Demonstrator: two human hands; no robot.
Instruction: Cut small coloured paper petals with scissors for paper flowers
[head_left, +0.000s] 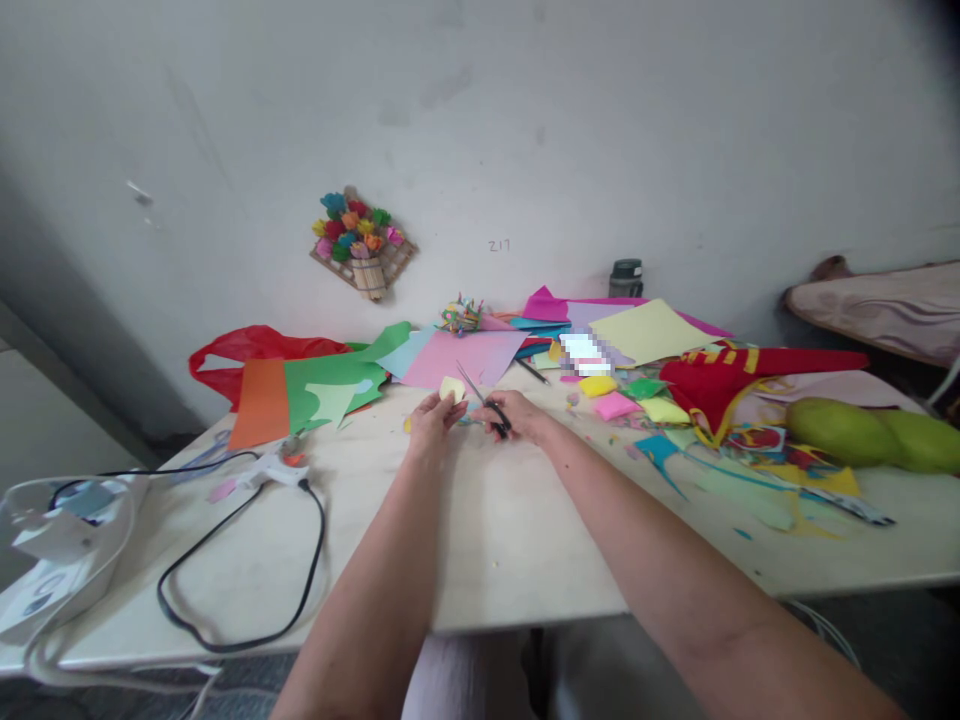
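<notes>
My left hand (431,420) pinches a small pale yellow piece of paper (452,388) between thumb and fingers, above the middle of the table. Just to its right, my right hand (516,412) is closed around the black handles of a pair of scissors (495,418). The blades point up and to the left, close to the paper; whether they touch it I cannot tell. Beyond both hands lies a pink sheet of paper (465,357). A dark pen (532,371) rests to the right of the scissors.
Green paper (330,385) and orange paper (259,405) lie at left, near a white glue gun (274,470) with a looped black cord (319,545). Bright folded packets (616,405), paper scraps (660,455) and green fruit (840,430) spread over the right. A bottle (625,279) stands behind.
</notes>
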